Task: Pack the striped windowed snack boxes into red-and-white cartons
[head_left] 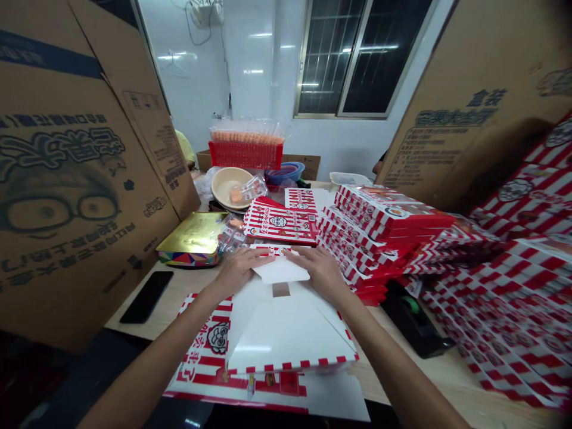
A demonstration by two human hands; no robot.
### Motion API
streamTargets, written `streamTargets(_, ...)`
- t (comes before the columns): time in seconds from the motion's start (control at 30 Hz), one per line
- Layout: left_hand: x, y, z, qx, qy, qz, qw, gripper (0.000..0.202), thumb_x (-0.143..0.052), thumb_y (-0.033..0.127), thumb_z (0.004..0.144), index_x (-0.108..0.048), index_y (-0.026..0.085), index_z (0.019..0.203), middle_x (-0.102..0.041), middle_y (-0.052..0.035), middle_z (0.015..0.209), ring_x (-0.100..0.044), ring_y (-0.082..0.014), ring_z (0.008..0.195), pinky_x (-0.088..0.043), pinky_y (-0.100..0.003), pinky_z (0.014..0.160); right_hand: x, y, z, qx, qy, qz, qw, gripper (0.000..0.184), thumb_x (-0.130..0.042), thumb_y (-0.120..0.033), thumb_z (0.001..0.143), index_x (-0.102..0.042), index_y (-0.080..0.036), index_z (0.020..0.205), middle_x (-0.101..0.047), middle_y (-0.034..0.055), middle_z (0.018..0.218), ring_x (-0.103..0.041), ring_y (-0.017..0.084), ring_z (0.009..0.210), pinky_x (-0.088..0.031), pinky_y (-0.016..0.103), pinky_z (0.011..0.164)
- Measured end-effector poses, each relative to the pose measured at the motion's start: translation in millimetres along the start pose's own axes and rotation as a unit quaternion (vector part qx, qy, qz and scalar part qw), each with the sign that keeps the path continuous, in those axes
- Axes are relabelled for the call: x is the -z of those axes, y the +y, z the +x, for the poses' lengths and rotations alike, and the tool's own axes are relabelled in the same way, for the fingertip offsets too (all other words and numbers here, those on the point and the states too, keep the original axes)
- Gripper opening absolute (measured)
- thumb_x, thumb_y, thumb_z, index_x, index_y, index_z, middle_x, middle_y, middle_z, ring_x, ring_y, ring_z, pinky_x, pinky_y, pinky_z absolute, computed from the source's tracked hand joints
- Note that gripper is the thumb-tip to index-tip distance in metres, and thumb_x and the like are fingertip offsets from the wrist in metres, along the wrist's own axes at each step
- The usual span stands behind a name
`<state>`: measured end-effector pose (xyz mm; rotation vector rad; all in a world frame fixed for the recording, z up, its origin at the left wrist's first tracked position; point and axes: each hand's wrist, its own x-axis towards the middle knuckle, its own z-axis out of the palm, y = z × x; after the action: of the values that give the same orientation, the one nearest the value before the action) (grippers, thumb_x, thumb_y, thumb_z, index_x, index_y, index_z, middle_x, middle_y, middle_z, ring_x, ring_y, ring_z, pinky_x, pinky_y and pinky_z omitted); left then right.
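Observation:
A flat red-and-white striped paper box blank [277,333] lies partly folded on the wooden table [447,375] in front of me, white inside facing up. My left hand [239,268] and my right hand [317,267] both rest at its far end, fingers pressed flat on a white flap [281,271], the fingertips nearly meeting. Neither hand grips anything. Another folded striped box [281,223] lies just beyond the hands.
Stacks of striped boxes [379,232] fill the right side. A black tape dispenser [413,322] sits at the right, a black phone [146,296] and a gold tin [192,238] at the left. Large cardboard cartons [67,179] flank both sides. A beige bowl [230,186] and red basket [245,152] stand behind.

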<state>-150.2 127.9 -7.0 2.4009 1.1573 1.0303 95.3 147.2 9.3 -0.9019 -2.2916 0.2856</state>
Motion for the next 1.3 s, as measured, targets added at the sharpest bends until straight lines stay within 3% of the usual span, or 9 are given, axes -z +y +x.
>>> streamTargets(0.2, 16.2, 1, -4, 0.046, -0.149, 0.083, 0.984, 0.05, -0.049, 0.019, 0.083, -0.043, 0.032, 0.131, -0.046, -0.004, 0.135, -0.039, -0.026, 0.122, -0.026, -0.045, 0.102, 15, -5, 4, -0.016, -0.259, 0.093, 0.961, 0.042, -0.052, -0.034, 0.085, -0.049, -0.027, 0.127, -0.035, 0.0087, 0.142, -0.024, 0.026, 0.134, -0.013, 0.056, 0.106)
streamTargets(0.33, 31.9, -2, -7, 0.066, -0.244, -0.039, 0.967, 0.052, -0.063, 0.039, 0.075, -0.049, 0.036, 0.125, -0.039, -0.0028, 0.141, -0.034, -0.0296, 0.129, -0.025, -0.042, 0.105, 17, -8, 1, -0.059, -0.285, 0.073, 0.954, 0.044, -0.044, -0.048, 0.087, -0.048, -0.031, 0.127, -0.03, 0.0062, 0.145, -0.018, 0.025, 0.136, -0.003, 0.055, 0.108)
streamTargets(0.43, 24.1, 3, -11, 0.118, -0.224, -0.028, 0.967, 0.048, -0.06, 0.043, 0.077, -0.052, 0.035, 0.123, -0.037, -0.0043, 0.142, -0.025, -0.032, 0.133, -0.019, -0.048, 0.106, 6, -16, -1, -0.084, -0.296, -0.013, 0.952, 0.072, -0.064, -0.05, 0.072, -0.037, -0.028, 0.135, -0.026, 0.0113, 0.146, -0.017, 0.03, 0.136, -0.005, 0.056, 0.107)
streamTargets(0.63, -1.5, 19, -14, 0.189, -0.199, 0.048, 0.96, 0.086, -0.075, 0.032, 0.061, -0.034, 0.028, 0.136, -0.038, -0.012, 0.14, -0.026, -0.0378, 0.129, -0.015, -0.055, 0.103, -17, -32, -3, -0.088, -0.26, -0.141, 0.951, 0.096, -0.077, -0.032, 0.059, -0.026, -0.026, 0.14, -0.026, 0.014, 0.146, -0.018, 0.036, 0.134, -0.002, 0.06, 0.105)
streamTargets(0.8, 9.8, 13, -16, 0.24, -0.084, -0.198, 0.947, 0.071, -0.077, 0.04, 0.057, -0.053, 0.022, 0.122, -0.045, -0.0104, 0.135, -0.028, -0.0333, 0.13, -0.015, -0.046, 0.108, -7, -31, -1, -0.069, -0.301, -0.073, 0.948, 0.09, -0.068, -0.053, 0.065, -0.028, -0.023, 0.14, -0.023, 0.0129, 0.147, -0.015, 0.033, 0.135, -0.002, 0.058, 0.107)
streamTargets(0.9, 11.1, 6, -31, 0.278, -0.016, -0.253, 0.926, 0.068, -0.053, 0.054, 0.078, -0.034, 0.023, 0.135, -0.036, -0.0108, 0.142, -0.032, -0.0262, 0.13, -0.028, -0.039, 0.104, -3, -28, 0, -0.062, -0.275, -0.052, 0.958, 0.075, -0.056, -0.058, 0.074, -0.033, -0.025, 0.137, -0.031, 0.011, 0.144, -0.022, 0.03, 0.134, 0.001, 0.057, 0.107)
streamTargets(1.03, -3.6, 5, -57, 0.396, -0.014, -0.421, 0.816, 0.07, -0.051, 0.06, 0.076, -0.035, 0.023, 0.133, -0.057, -0.0106, 0.123, -0.059, -0.0233, 0.102, -0.048, -0.034, 0.082, -8, -22, -4, -0.171, -0.162, -0.07, 0.969, 0.08, -0.06, -0.061, 0.068, -0.039, -0.022, 0.134, -0.027, 0.0148, 0.145, -0.018, 0.035, 0.134, 0.003, 0.062, 0.104)
streamTargets(1.17, -13.2, 15, -59, 0.437, -0.04, -0.484, 0.757, 0.07, -0.042, 0.071, 0.074, -0.053, 0.018, 0.118, -0.07, -0.0086, 0.091, -0.066, -0.0241, 0.084, -0.052, -0.035, 0.072, -5, -19, -17, -0.374, -0.03, 0.092, 0.922, 0.07, -0.047, -0.051, 0.081, -0.028, -0.018, 0.139, -0.029, 0.0167, 0.144, -0.029, 0.031, 0.131, -0.026, 0.052, 0.105)
streamTargets(1.3, 8.9, 41, -45, 0.423, -0.024, -0.557, 0.714, 0.071, -0.034, 0.072, 0.076, -0.058, 0.015, 0.112, -0.071, -0.0087, 0.087, -0.065, -0.0265, 0.089, -0.051, -0.037, 0.076, 26, -44, -27, -0.347, 0.01, 0.232, 0.909, 0.065, -0.05, -0.047, 0.081, -0.027, -0.026, 0.138, -0.044, 0.0107, 0.136, -0.051, 0.027, 0.116, -0.05, 0.042, 0.087)
